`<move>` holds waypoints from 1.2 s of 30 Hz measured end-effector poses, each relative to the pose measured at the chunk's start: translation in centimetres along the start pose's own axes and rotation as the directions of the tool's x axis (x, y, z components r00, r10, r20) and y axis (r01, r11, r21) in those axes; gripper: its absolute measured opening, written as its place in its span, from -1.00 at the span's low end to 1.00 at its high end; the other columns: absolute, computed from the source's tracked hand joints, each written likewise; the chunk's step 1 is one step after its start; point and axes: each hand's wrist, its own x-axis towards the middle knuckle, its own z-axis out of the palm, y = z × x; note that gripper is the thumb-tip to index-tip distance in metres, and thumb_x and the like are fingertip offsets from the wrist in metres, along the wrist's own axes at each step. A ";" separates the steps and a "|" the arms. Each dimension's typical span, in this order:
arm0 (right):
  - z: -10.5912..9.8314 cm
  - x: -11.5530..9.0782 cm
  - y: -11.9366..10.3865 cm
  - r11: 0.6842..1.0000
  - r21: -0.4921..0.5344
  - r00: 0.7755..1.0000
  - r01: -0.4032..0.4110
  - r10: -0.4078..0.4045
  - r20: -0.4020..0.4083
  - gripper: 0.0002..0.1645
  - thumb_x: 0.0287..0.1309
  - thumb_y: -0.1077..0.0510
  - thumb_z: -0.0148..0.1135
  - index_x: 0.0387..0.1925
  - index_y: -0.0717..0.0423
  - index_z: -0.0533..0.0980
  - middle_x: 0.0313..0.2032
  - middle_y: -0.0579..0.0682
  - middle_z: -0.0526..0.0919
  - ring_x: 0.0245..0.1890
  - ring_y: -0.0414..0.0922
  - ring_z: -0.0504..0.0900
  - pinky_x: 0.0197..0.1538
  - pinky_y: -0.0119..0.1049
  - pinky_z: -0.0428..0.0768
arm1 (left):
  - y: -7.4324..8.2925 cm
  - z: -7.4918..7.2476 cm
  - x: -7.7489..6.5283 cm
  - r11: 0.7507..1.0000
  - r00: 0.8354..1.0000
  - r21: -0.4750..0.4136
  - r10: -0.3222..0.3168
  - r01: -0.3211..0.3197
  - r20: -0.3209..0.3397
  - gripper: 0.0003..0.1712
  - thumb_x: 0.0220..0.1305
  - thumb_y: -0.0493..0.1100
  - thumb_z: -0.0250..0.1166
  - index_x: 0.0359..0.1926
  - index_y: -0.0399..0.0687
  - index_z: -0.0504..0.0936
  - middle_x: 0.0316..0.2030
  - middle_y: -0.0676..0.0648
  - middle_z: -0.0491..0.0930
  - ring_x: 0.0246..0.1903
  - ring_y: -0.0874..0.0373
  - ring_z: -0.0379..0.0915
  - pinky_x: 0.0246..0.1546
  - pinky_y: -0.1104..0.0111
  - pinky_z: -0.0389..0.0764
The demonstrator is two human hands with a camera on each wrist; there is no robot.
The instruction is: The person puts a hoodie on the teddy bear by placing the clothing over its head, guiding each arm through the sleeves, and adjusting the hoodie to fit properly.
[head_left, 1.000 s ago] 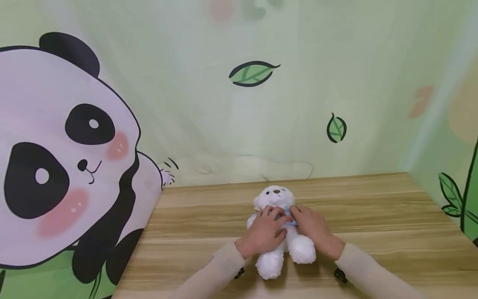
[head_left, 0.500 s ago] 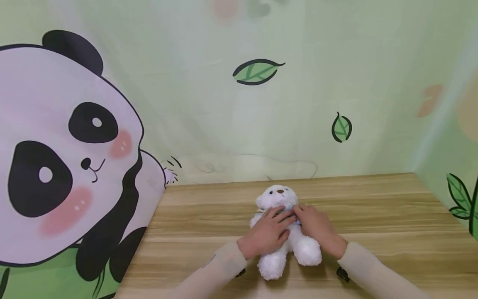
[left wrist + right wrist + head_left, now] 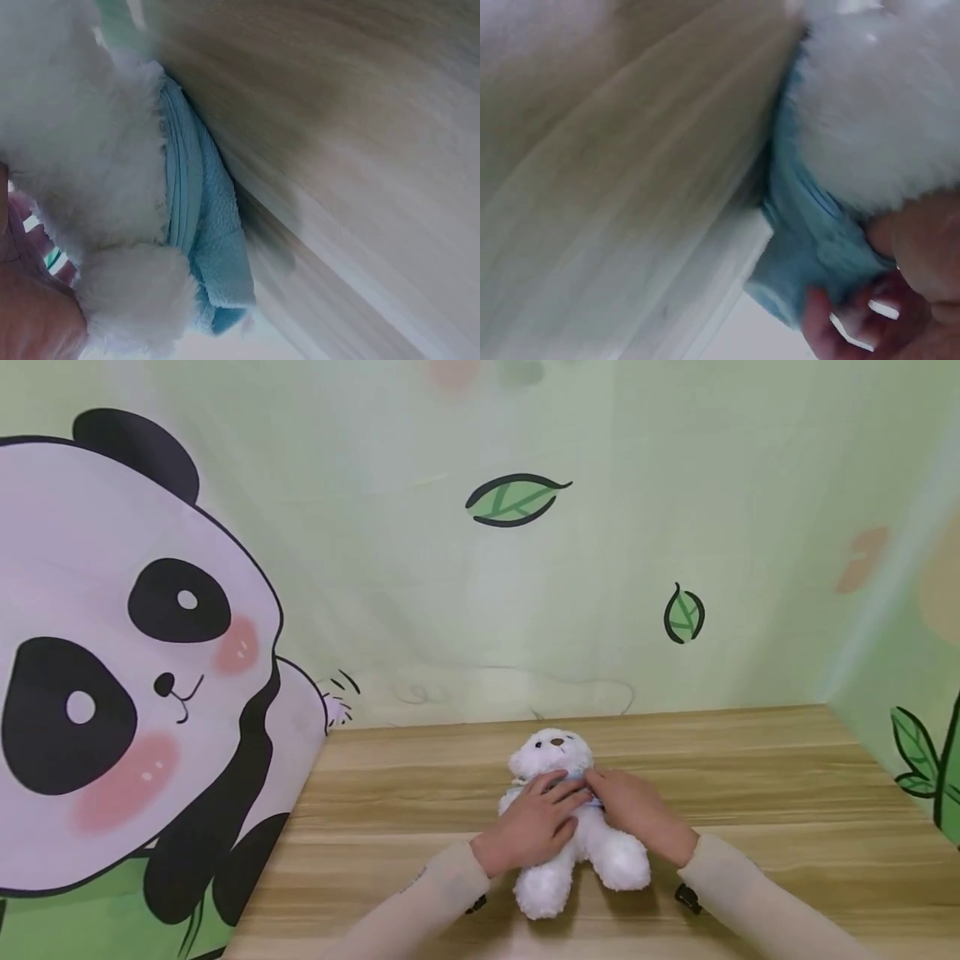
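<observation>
A white plush bear (image 3: 555, 756) lies on its back on the table, head toward the back wall and legs toward me. Light blue clothing (image 3: 810, 225) wraps its upper body, mostly hidden under the hands in the head view. My left hand (image 3: 525, 827) rests across the bear's chest, fingers stretched out and thumb apart. At the bear's other side, my right hand (image 3: 637, 806) pinches the blue clothing between thumb and fingers. The left wrist view shows white fur and a folded edge of the blue clothing (image 3: 217, 247) close to the table.
The wood-grain table (image 3: 405, 768) runs back to a pale green wall cloth (image 3: 375, 568). A large printed panda (image 3: 135, 652) covers the cloth on the left. Dark wrist straps (image 3: 687, 897) show under the sleeves.
The left fingers lie closer together on the chest than before. The right hand has shifted slightly, and the bear's leg on that side sits a little further right.
</observation>
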 end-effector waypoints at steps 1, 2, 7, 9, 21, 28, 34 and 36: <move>0.1 0.1 -0.1 1.000 -0.026 1.000 -0.017 0.017 -0.003 -0.77 0.10 0.38 0.28 -0.31 0.02 0.46 -0.37 -0.03 0.60 -0.41 -0.01 0.60 -0.50 -0.23 0.49 | 0.0 -0.1 0.1 1.000 1.000 0.003 0.004 -0.004 0.006 -0.48 0.54 0.01 -0.10 0.43 0.07 0.32 0.43 0.04 0.30 0.46 0.02 0.11 0.45 0.19 0.16; 0.1 0.2 -0.2 0.998 -0.049 1.000 -0.025 0.024 -0.010 -0.79 0.12 0.36 0.27 -0.32 0.02 0.47 -0.38 -0.03 0.61 -0.42 0.00 0.59 -0.52 -0.21 0.49 | -0.1 -0.1 0.1 1.000 1.000 0.010 0.010 -0.010 0.010 -0.48 0.54 0.02 -0.10 0.43 0.07 0.32 0.42 0.04 0.31 0.45 0.03 0.12 0.45 0.19 0.17; -0.3 0.1 0.6 0.999 0.020 0.999 0.047 -0.047 -0.017 -0.77 0.13 0.39 0.23 -0.36 0.03 0.40 -0.44 -0.07 0.52 -0.48 -0.09 0.49 -0.52 -0.31 0.40 | -0.4 -0.3 0.4 1.000 1.000 0.017 0.013 -0.014 0.018 -0.48 0.53 0.05 -0.09 0.42 0.13 0.33 0.39 0.06 0.36 0.41 0.04 0.18 0.40 0.20 0.26; -0.5 -0.1 0.9 0.993 0.090 0.997 0.079 -0.079 -0.008 -0.68 0.06 0.44 0.23 -0.40 0.00 0.35 -0.48 -0.12 0.45 -0.50 -0.17 0.42 -0.46 -0.36 0.35 | -0.6 -0.4 0.4 1.000 1.000 0.004 0.013 -0.013 0.019 -0.49 0.52 0.06 -0.07 0.41 0.15 0.35 0.37 0.07 0.38 0.39 0.05 0.20 0.37 0.18 0.30; -0.1 0.2 -0.3 0.999 -0.033 0.997 -0.031 0.029 -0.069 -0.74 0.00 0.39 0.30 -0.46 -0.01 0.46 -0.58 -0.05 0.55 -0.58 -0.05 0.54 -0.59 -0.24 0.42 | -0.3 -1.4 0.9 0.999 0.998 0.012 0.036 -0.037 0.045 -0.52 0.49 0.07 0.01 0.35 0.18 0.41 0.37 0.07 0.37 0.33 0.06 0.23 0.23 0.12 0.45; 0.0 -0.2 -0.3 0.995 -0.048 0.992 -0.092 0.088 -0.086 -0.75 -0.06 0.40 0.31 -0.48 0.03 0.45 -0.52 -0.04 0.56 -0.51 0.00 0.58 -0.51 -0.16 0.49 | -0.2 -2.2 1.2 0.999 0.999 0.033 0.021 -0.022 0.035 -0.60 0.43 0.08 0.11 0.23 0.24 0.53 0.22 0.07 0.49 0.19 0.05 0.32 -0.08 0.18 0.59; 1.0 0.2 -0.2 0.994 0.007 0.988 -0.111 0.111 -0.111 -0.66 -0.17 0.45 0.27 -0.62 -0.04 0.39 -0.60 -0.10 0.51 -0.58 -0.11 0.48 -0.54 -0.23 0.41 | -0.4 -2.2 1.2 0.996 0.997 0.048 0.073 -0.075 0.027 -0.61 0.41 0.04 0.14 0.21 0.18 0.55 0.19 0.06 0.53 0.18 0.07 0.37 0.13 0.26 0.47; 1.2 0.3 -0.2 0.992 0.003 0.985 -0.129 0.128 -0.119 -0.65 -0.16 0.45 0.25 -0.64 -0.05 0.37 -0.64 -0.10 0.48 -0.62 -0.14 0.44 -0.58 -0.24 0.37 | -0.5 -2.2 1.2 0.995 0.997 0.056 0.077 -0.078 0.024 -0.60 0.41 0.04 0.15 0.21 0.16 0.55 0.19 0.06 0.53 0.18 0.07 0.38 0.21 0.25 0.40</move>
